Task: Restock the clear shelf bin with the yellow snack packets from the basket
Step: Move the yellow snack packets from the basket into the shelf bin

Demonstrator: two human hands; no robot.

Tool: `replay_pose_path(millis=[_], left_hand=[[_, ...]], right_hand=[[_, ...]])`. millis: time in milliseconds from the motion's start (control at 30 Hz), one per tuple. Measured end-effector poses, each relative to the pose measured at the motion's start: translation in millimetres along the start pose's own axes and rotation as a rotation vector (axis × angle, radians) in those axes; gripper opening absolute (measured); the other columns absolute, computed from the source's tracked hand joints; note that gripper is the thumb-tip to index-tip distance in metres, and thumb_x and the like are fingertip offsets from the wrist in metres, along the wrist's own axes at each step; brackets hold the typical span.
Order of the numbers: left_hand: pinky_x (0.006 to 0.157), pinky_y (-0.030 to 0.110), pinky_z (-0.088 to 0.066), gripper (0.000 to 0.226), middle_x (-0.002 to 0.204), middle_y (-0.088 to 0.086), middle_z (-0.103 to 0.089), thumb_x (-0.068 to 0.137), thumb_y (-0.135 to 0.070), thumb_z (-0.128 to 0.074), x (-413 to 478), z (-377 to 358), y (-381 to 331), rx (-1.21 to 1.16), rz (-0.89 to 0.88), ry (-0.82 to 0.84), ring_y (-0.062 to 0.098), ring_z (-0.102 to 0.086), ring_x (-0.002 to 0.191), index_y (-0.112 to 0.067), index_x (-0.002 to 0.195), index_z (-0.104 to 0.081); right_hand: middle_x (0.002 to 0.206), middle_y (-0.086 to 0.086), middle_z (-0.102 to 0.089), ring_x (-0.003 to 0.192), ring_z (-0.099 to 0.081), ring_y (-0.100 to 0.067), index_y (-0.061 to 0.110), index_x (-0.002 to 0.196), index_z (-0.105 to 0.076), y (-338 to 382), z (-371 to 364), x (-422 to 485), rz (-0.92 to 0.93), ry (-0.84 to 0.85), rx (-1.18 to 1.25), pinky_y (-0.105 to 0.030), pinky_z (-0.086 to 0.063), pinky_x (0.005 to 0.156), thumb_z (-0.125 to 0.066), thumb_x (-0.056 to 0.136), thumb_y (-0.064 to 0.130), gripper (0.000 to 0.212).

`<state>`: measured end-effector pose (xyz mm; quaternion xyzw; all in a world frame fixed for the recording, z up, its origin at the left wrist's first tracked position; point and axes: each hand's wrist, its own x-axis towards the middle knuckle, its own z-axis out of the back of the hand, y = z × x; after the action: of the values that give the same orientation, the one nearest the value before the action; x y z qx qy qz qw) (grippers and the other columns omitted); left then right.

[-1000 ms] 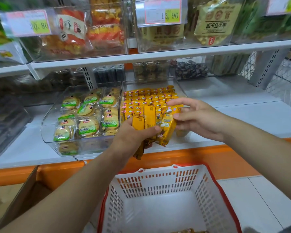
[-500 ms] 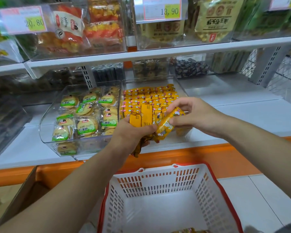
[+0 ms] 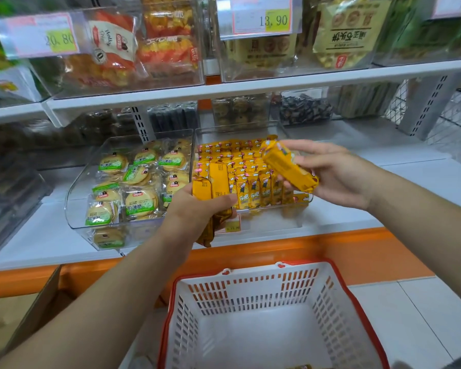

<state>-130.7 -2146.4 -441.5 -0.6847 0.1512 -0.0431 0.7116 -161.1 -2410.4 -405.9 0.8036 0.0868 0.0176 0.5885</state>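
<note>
We are pinching one long yellow foil snack packet between the thumb and fingers of our right hand. We are holding it tilted over the right side of the clear plastic shelf bin, which is sitting on the white shelf and is already carrying rows of the same packets. Our left hand is curling tightly round a bunch of packets just in front of the bin's front wall.

The bunch is trailing loosely below the fist, so a packet may be working free. If one slips, it could miss the white slotted plastic basket with the red rim below. The tilted packet could also topple the upright front row or land crosswise.

We are counting:
- one packet in the right hand
- at least three in the left
- one basket, with only a scrap of yellow showing at the picture's bottom edge
- two clear bins, the second clear bin holding round green-labelled biscuits

The packets in the rows are too many for us to count.
</note>
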Motion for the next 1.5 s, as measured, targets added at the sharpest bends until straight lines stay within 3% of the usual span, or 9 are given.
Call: replay_pose_path(millis=[233, 433, 633, 900, 1033, 1133, 1200, 1333, 1500], left_hand=[[0.062, 0.032, -0.058, 0.045, 0.095, 0.01, -0.079, 0.079, -0.019, -0.085, -3, -4, 3, 0.04, 0.006, 0.022, 0.027, -0.078, 0.083, -0.011, 0.118, -0.064], [0.058, 0.028, -0.058, 0.04, 0.09, 0.008, -0.08, 0.08, -0.018, -0.084, -4, -8, 5, 0.078, 0.0, 0.048, 0.024, -0.078, 0.079, -0.013, 0.114, -0.065], [0.066, 0.034, -0.063, 0.036, 0.085, 0.006, -0.079, 0.08, -0.022, -0.084, -3, -6, 8, 0.148, -0.028, 0.05, 0.025, -0.078, 0.08, -0.016, 0.11, -0.065], [0.063, 0.031, -0.062, 0.036, 0.087, 0.011, -0.079, 0.079, -0.021, -0.085, 0, -8, 13, 0.105, 0.031, 0.112, 0.028, -0.078, 0.082, -0.011, 0.11, -0.069], [0.078, 0.044, -0.061, 0.024, 0.096, 0.016, -0.078, 0.088, -0.018, -0.077, 3, -9, 15, 0.042, 0.1, 0.145, 0.041, -0.074, 0.095, -0.012, 0.11, -0.069], [0.088, 0.051, -0.061, 0.023, 0.108, 0.016, -0.077, 0.092, -0.015, -0.072, 3, -11, 16, 0.015, 0.154, 0.166, 0.04, -0.074, 0.098, -0.015, 0.115, -0.067], [0.082, 0.044, -0.062, 0.021, 0.105, 0.013, -0.077, 0.091, -0.017, -0.074, 2, -13, 16, 0.046, 0.119, 0.194, 0.034, -0.075, 0.096, -0.017, 0.112, -0.069], [0.088, 0.044, -0.059, 0.022, 0.098, 0.006, -0.078, 0.088, -0.022, -0.078, -4, -17, 15, 0.132, 0.022, 0.225, 0.027, -0.075, 0.096, -0.019, 0.108, -0.071], [0.08, 0.037, -0.061, 0.039, 0.096, 0.001, -0.079, 0.073, -0.041, -0.079, -12, -16, 10, 0.14, -0.029, 0.262, 0.02, -0.076, 0.091, -0.027, 0.109, -0.069]], right_hand=[[0.089, -0.008, -0.068, 0.076, -0.067, -0.026, 0.027, 0.112, -0.067, -1, -1, 9, 0.16, -0.082, -0.18, -0.037, -0.056, 0.067, -0.063, 0.07, 0.0, 0.05], [0.095, 0.004, -0.062, 0.078, -0.062, -0.019, 0.034, 0.089, -0.053, -14, 8, 25, 0.398, -0.346, -1.118, -0.037, -0.052, 0.069, -0.086, 0.068, 0.018, 0.042], [0.096, 0.013, -0.064, 0.105, -0.057, -0.021, 0.035, 0.103, -0.064, -31, 25, 44, 0.331, -0.36, -1.77, -0.037, -0.034, 0.088, -0.079, 0.074, 0.049, 0.035], [0.103, 0.005, -0.063, 0.107, -0.052, -0.019, 0.032, 0.1, -0.072, -46, 28, 68, 0.214, -0.327, -2.077, -0.038, -0.03, 0.088, -0.065, 0.081, 0.043, 0.022], [0.114, 0.0, -0.063, 0.111, -0.053, -0.022, 0.028, 0.107, -0.07, -35, 26, 66, 0.241, -0.381, -2.04, -0.041, -0.033, 0.096, -0.063, 0.085, 0.045, 0.029], [0.104, 0.007, -0.067, 0.096, -0.06, -0.012, 0.029, 0.11, -0.069, -27, 10, 55, 0.39, -0.403, -1.676, -0.029, -0.044, 0.084, -0.065, 0.089, 0.04, 0.024], [0.09, 0.012, -0.067, 0.076, -0.06, 0.0, 0.032, 0.104, -0.069, -28, -8, 45, 0.334, -0.283, -1.292, -0.015, -0.043, 0.068, -0.066, 0.091, 0.036, 0.014], [0.08, 0.015, -0.07, 0.069, -0.067, -0.003, 0.034, 0.11, -0.068, -38, -38, 26, 0.105, -0.043, -0.841, -0.019, -0.05, 0.059, -0.062, 0.093, 0.046, 0.022], [0.073, 0.003, -0.066, 0.067, -0.062, -0.008, 0.027, 0.11, -0.071, -30, -40, 13, 0.057, -0.013, -0.636, -0.021, -0.051, 0.055, -0.073, 0.085, 0.039, 0.028]])
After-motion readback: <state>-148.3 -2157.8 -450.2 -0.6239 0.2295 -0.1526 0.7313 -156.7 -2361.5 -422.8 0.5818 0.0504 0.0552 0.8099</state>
